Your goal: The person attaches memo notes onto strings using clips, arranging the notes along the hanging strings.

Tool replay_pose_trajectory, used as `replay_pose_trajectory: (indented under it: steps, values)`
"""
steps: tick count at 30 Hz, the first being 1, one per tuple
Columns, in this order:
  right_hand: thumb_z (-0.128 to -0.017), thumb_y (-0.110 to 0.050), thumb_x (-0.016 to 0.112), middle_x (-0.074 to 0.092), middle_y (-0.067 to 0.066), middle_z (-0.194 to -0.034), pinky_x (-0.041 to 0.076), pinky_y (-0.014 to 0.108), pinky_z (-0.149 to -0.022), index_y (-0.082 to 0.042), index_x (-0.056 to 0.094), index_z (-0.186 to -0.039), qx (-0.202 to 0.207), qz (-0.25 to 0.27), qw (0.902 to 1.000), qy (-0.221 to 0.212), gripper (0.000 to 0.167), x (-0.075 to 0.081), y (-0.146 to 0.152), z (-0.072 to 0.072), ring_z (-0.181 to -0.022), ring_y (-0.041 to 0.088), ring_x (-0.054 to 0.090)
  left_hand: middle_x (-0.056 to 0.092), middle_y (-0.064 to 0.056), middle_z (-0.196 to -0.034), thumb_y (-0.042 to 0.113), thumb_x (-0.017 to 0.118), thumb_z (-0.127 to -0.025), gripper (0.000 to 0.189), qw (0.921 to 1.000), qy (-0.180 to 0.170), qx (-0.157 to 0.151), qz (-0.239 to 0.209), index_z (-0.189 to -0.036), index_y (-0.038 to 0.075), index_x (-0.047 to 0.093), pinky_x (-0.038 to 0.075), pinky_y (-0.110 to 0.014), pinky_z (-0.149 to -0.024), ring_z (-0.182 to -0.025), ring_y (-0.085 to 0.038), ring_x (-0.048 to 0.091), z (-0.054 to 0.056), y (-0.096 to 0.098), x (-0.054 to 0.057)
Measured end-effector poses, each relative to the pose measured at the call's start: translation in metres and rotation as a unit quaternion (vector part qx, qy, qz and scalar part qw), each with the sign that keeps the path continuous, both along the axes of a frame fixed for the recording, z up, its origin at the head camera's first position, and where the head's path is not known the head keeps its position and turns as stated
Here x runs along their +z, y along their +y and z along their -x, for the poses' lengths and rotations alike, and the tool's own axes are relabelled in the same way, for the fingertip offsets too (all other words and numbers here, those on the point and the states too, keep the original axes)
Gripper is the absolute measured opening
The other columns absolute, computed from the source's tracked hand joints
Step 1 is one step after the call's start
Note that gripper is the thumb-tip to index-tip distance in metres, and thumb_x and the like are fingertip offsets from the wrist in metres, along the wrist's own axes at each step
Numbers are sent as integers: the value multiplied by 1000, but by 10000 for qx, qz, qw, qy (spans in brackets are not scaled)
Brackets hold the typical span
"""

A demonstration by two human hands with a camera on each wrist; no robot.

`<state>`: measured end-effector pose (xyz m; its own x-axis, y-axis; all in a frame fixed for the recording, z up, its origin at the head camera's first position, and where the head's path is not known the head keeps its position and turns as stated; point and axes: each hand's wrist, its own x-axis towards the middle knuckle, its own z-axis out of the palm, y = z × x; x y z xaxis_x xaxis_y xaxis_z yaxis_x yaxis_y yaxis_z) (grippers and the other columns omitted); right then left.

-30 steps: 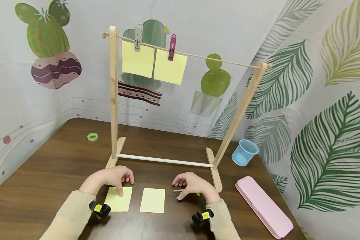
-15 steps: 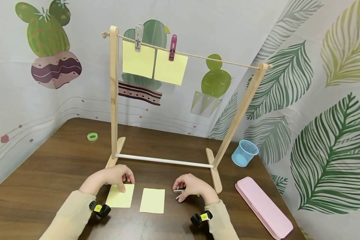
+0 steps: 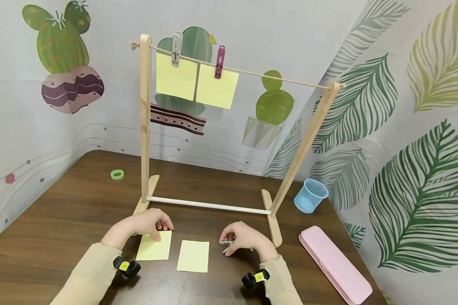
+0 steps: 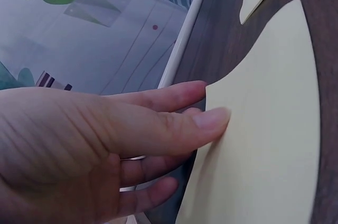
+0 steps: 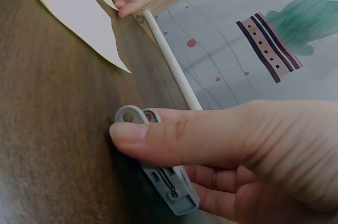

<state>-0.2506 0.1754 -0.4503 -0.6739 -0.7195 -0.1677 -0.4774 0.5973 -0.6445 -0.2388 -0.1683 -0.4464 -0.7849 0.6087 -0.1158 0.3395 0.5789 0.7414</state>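
Observation:
My left hand (image 3: 149, 223) pinches the far edge of a yellow paper note (image 3: 154, 250), thumb on top and fingers behind, as the left wrist view shows. A second yellow note (image 3: 193, 256) lies flat on the table to its right. Low over the table on the right, my right hand (image 3: 245, 237) grips a grey clothespin (image 5: 173, 191) between thumb and fingers. Two more yellow notes hang from the rope (image 3: 278, 78) of a wooden rack, one under a grey clothespin (image 3: 176, 48), the other under a purple clothespin (image 3: 220, 62).
The rack's wooden post (image 3: 145, 127) and white crossbar (image 3: 210, 206) stand just beyond both hands. To the right are a pink case (image 3: 336, 264) and a blue mesh cup (image 3: 310, 197). A green ring (image 3: 117, 174) lies at the back left. Something small and yellow (image 3: 251, 249) shows by the right wrist.
The left hand's note has slid away from me and slightly right, its edge now between thumb and fingers. The right hand has drawn its fingers closer round the grey clothespin.

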Motion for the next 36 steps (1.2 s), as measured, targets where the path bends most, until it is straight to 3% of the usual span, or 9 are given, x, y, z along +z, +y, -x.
replay_pose_trajectory:
  steps: [8, 13, 19, 28, 36]
  values:
    - [-67, -7, 88, 69, -3, -79, 48, 17, -66, -9, 74, -91, -88, 31, 9999, -108, 27, 0, 0, -2, -71, 1, 56, 64, 0, -89, -2, 84, -69, 35, 9992, 315, -91, 247, -101, 3, 70, 48, -24, -74, -82, -11, 55, -2, 0, 4]
    - [-69, -8, 87, 68, -3, -80, 48, 17, -66, -9, 74, -91, -105, 4, 9999, -95, 27, 1, 0, -3, -71, 1, 56, 58, 0, -89, -1, 89, -60, 46, 9979, 167, 92, 623, -98, 5, 66, 44, -24, -73, -82, -14, 50, -8, 5, 12]
    - [-69, -9, 88, 68, -3, -79, 48, 17, -67, -9, 74, -92, -88, 10, 9999, -85, 27, 2, 0, -3, -71, 0, 56, 52, -1, -88, 0, 93, -52, 57, 9953, 310, -43, 914, -97, 9, 60, 41, -24, -71, -81, -15, 45, -13, 7, 13]
    - [-68, -10, 88, 68, -3, -79, 48, 17, -67, -9, 74, -92, -126, 3, 9998, -137, 27, 1, -1, -1, -71, 1, 56, 52, -1, -87, -3, 93, -52, 57, 9955, 252, 72, 915, -97, 10, 59, 41, -26, -72, -81, -15, 45, -12, 8, 9]
    - [-68, -9, 88, 69, -3, -80, 48, 17, -67, -10, 74, -91, -188, 3, 9997, -166, 27, 0, 0, -1, -71, 0, 56, 52, 1, -85, -3, 93, -50, 55, 9959, 405, 76, 804, -90, 10, 57, 42, -24, -71, -81, -12, 47, -11, 8, 6]
